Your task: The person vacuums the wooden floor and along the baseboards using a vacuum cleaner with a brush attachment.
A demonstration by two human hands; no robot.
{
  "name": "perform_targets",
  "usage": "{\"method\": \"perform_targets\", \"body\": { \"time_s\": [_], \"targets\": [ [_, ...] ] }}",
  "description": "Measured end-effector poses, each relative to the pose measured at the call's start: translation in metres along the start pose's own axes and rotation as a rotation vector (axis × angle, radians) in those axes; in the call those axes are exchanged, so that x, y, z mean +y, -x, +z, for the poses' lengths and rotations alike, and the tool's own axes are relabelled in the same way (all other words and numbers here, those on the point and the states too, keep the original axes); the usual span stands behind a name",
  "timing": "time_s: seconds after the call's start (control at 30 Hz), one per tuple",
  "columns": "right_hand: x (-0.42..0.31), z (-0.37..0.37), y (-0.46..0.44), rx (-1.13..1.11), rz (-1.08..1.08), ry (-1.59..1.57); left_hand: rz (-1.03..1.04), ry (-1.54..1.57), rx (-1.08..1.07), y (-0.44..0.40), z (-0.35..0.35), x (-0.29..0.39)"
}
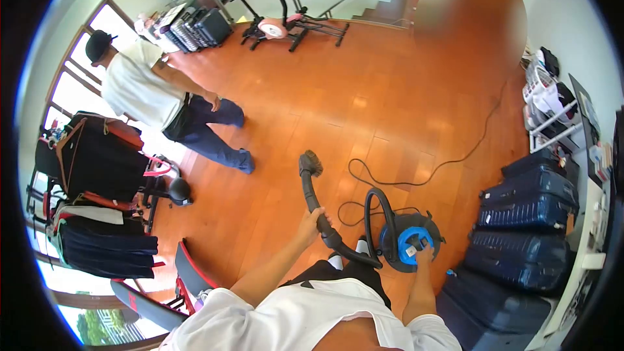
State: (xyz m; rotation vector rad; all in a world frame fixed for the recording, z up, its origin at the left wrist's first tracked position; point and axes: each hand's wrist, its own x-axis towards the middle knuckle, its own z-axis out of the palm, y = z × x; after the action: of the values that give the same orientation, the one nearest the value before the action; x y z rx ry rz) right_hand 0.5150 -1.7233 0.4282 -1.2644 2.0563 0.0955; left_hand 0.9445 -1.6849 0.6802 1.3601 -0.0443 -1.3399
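Note:
My left hand (313, 222) is wrapped round the dark vacuum wand (308, 190), held out in front of me above the floor. A bristled brush head (311, 163) sits at its far end. From the near end a black ribbed hose (368, 221) loops to a blue and black canister vacuum cleaner (404, 227), which stands on the floor to my right. On top of the canister, my right hand (424, 255) grips the carrying handle; its fingers are partly hidden.
A black power cord (448, 172) snakes over the wooden floor (312, 104). Blue suitcases (520, 253) line the right wall. A person (156, 91) walks at left, near a clothes-hung rack (104, 240). An exercise bike (276, 26) stands at the back.

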Motion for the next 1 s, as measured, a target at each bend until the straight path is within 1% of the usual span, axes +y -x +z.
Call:
{"method": "perform_targets", "body": {
  "time_s": [0.03, 0.13, 0.23, 0.33, 0.47, 0.53, 0.57, 0.67, 0.77, 1.0],
  "targets": [
    [-0.009, -0.007, -0.004, -0.051, 0.148, 0.046, 0.009, 0.004, 0.007, 0.0, 0.002, 0.004],
    [-0.016, -0.01, -0.028, -0.075, 0.116, 0.072, 0.005, -0.001, 0.053, -0.006, 0.003, 0.005],
    [-0.026, -0.003, -0.046, -0.079, 0.029, 0.127, -0.029, 0.002, 0.084, -0.009, 0.006, 0.011],
    [0.0, 0.026, -0.085, -0.297, -0.151, 0.231, -0.045, 0.013, 0.1, -0.013, 0.011, 0.01],
    [-0.004, 0.031, -0.063, -0.161, -0.148, 0.129, -0.043, 0.003, 0.135, -0.022, 0.023, 0.015],
    [-0.001, 0.031, -0.059, -0.114, -0.145, 0.083, -0.042, -0.015, 0.112, -0.029, 0.026, 0.015],
    [0.002, 0.034, -0.061, -0.127, -0.116, 0.069, -0.043, -0.022, 0.102, -0.03, 0.028, 0.016],
    [0.01, 0.042, -0.067, -0.14, -0.144, 0.121, -0.057, -0.039, 0.088, -0.034, 0.036, 0.016],
    [0.012, 0.052, -0.067, -0.084, -0.134, 0.087, -0.093, -0.06, 0.089, -0.04, 0.042, 0.017],
    [-0.019, 0.033, -0.055, -0.123, 0.029, 0.144, -0.092, -0.08, 0.042, -0.047, 0.056, 0.035]
  ]
}}
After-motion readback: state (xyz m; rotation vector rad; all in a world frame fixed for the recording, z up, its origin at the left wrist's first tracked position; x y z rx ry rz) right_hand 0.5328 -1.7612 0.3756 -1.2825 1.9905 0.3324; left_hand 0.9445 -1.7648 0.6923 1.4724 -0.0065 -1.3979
